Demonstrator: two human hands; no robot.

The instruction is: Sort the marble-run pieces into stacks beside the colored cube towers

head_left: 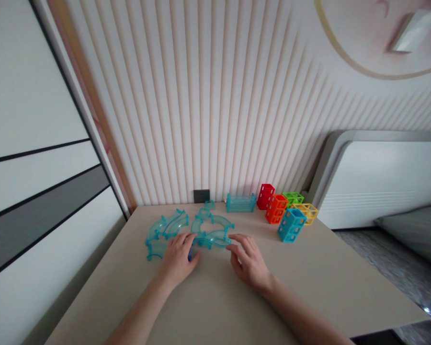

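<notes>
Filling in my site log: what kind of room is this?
Probably a bedroom: a padded-looking white headboard with a grey pillow beside it, and colourful toy blocks on the table.

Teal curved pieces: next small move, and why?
I'd probably close the right hand lightly on the nearest curved teal piece: its fingertips are at that piece's right end, thumb and fingers apart. The left hand seems occupied with a dark blue item, mostly hidden.
</notes>
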